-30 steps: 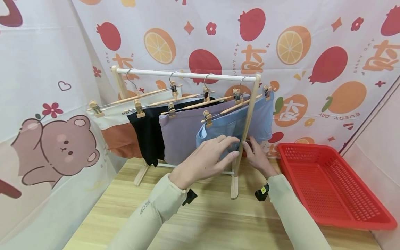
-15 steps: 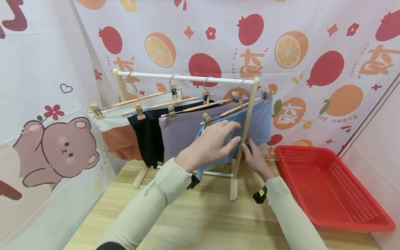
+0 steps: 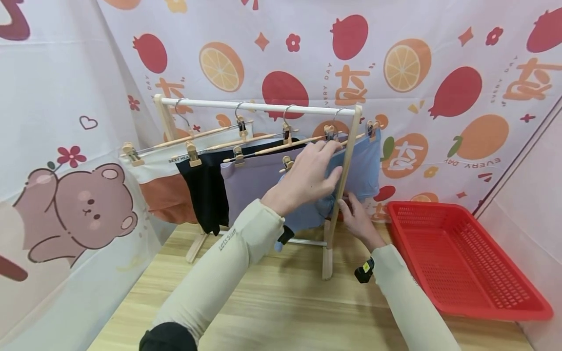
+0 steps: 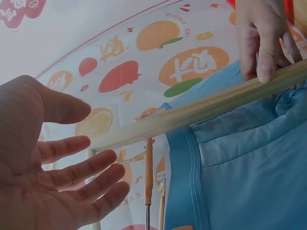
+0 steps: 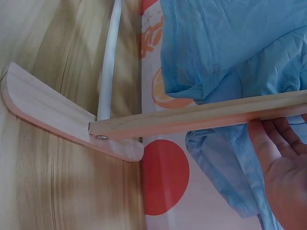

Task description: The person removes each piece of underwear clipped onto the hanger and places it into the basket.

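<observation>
A small wooden garment rack (image 3: 347, 161) carries several clip hangers with underwear. Light blue shorts (image 3: 364, 165) hang at the near right end, and their cloth is bunched by the rack's post in the left wrist view. My left hand (image 3: 305, 178) hovers in front of these shorts, close to the post's upper part, its fingers spread and nothing between them in the left wrist view. My right hand (image 3: 362, 222) is at the post's middle, fingers touching its edge. Its fingertips pass behind the wood beside the blue cloth, so their grip is hidden.
Left along the rail hang lilac (image 3: 246, 195), black (image 3: 204, 190) and white-and-rust (image 3: 169, 195) pieces. A red perforated basket (image 3: 465, 263) stands on the wooden table (image 3: 281, 312) at right. A fruit-printed curtain (image 3: 246, 29) closes off the back.
My left hand has risen from the lower shorts toward the hanger bar, and the blue cloth below it has shifted. My right hand has stayed by the post.
</observation>
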Tool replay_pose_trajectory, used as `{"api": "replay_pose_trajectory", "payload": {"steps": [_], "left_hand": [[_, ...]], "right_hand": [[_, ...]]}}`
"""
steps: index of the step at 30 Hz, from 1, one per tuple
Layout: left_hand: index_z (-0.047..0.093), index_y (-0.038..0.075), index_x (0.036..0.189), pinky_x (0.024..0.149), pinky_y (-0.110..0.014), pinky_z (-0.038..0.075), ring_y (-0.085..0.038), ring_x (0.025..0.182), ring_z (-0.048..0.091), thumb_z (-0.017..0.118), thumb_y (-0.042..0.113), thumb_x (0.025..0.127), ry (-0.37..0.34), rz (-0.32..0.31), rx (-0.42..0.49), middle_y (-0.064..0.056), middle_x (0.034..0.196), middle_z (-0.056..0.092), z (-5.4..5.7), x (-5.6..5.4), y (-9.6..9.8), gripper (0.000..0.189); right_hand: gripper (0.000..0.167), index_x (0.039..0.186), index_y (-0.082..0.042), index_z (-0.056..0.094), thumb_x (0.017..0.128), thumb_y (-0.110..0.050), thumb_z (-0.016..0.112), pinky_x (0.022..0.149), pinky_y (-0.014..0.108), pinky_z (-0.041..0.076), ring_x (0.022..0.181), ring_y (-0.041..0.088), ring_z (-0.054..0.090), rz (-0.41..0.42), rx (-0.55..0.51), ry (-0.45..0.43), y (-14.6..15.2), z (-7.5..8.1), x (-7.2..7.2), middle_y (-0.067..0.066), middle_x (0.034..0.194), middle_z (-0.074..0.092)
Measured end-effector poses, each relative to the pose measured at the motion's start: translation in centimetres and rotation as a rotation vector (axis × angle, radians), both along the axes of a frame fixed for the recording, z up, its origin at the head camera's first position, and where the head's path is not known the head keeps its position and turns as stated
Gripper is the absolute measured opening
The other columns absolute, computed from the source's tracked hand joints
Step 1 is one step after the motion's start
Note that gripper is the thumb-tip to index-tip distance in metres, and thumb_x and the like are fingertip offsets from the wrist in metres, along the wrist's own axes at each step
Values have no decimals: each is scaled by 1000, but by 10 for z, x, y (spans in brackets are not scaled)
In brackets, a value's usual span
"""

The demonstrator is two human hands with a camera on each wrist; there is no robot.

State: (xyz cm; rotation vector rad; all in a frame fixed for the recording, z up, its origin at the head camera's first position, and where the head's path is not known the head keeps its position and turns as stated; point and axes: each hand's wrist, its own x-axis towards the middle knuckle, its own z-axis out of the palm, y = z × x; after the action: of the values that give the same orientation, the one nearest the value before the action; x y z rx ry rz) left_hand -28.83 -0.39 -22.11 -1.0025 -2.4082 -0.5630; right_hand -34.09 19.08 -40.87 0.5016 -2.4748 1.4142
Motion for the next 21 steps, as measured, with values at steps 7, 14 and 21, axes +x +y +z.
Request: {"api": "replay_pose_trajectory", "payload": {"steps": [7,14,21], "left_hand": [[60,4,130,89,-38,47,-28,96,56,60,21,100,20,101,-18,-12,117,67,8,-10,6,34],[60,5,125,86,-35,45,-26,94,54,57,22,102,-47,174,-60,-10,111,64,11,-23,12,29],[59,3,114,79,-35,46,-23,88,57,56,22,103,-124,197,-56,-10,96,61,12,-35,16,22]], "right_hand": [[39,144,6,41,111,-15,39,93,49,51,113,45,59,-2,7,-41,-7,23,17,34,131,57],[42,146,0,42,112,-22,38,92,46,51,113,40,60,-12,4,-24,-1,8,6,30,132,58],[39,144,-6,44,111,-27,40,86,38,50,107,35,60,-10,-4,-10,3,-3,-3,23,129,61]]}}
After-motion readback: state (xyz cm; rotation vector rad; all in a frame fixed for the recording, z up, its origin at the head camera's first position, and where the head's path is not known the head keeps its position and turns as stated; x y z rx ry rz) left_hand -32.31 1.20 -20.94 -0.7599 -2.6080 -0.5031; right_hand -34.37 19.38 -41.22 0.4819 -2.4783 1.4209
